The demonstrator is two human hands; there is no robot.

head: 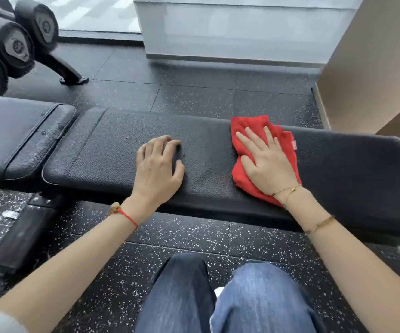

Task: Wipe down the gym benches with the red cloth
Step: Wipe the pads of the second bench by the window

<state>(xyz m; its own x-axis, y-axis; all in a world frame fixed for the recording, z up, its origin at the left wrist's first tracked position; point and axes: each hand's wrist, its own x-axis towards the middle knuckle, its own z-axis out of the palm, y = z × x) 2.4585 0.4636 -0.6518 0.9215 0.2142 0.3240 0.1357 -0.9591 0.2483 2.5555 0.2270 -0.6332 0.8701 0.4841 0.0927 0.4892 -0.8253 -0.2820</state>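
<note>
The right hand lay flat on the red cloth, its fingers straight and a little apart, pressing the cloth onto the black bench. The cloth was crumpled under the palm and came out beyond the fingertips toward the far edge of the bench, and also on both sides of the hand. The left hand rested directly on the bench pad, well apart from the cloth, on the thumb side of the right hand. Its fingers were bent a little, with the tips touching the leather, and they held nothing. Past the little finger of the left hand, a 2nd pad stood just beside the long one. Farther beyond it, 3 dumbbells sat on a rack. Below both wrists was the speckled floor and the person's knees in blue jeans.
</note>
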